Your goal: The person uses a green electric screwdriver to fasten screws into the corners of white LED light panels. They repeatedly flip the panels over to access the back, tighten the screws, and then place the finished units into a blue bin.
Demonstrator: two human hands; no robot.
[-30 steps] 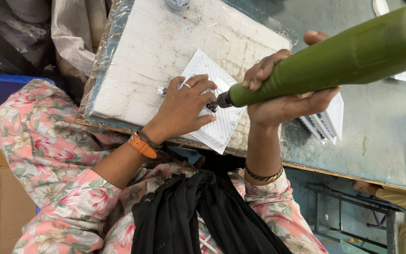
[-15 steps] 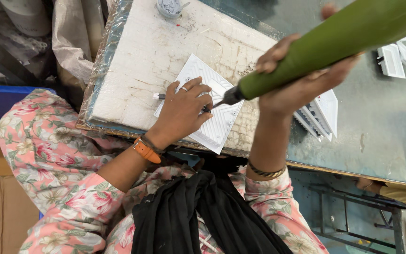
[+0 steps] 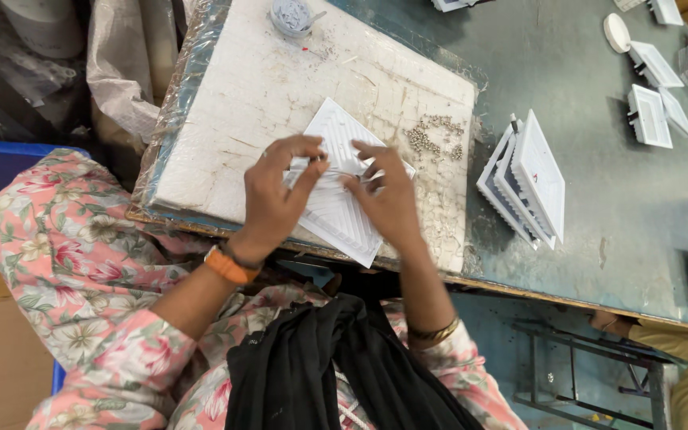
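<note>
1. Since the earlier frames, the green power tool has left view, and the right hand that held it now rests on the white ribbed square panel.
2. Position of the panel: centre of the frame, lying flat and turned like a diamond on the white foam board. Its lower corner juts just past the board's near edge.
3. Left hand: left of centre, lying on the panel's left half. The thumb and fingers curl together and pinch a thin wire-like piece over the panel's upper middle. An orange wristband sits on this wrist.
4. Right hand: just right of centre, on the panel's right half. The fingers reach left and close on the same thin piece, their tips almost touching those of the left hand. The exact grip is too small to resolve. A thin bangle is on this wrist.
5. The panel lies directly beneath both hands; the upper corner and the lower corner remain uncovered.
6. Small metal parts lie in a loose heap on the board, just right of the right hand.
7. A stack of white panels leans on the grey-green table, right of the board.
8. A small round container stands at the board's top edge, upper centre of the frame.
9. More white panels lie in the upper right.
</note>
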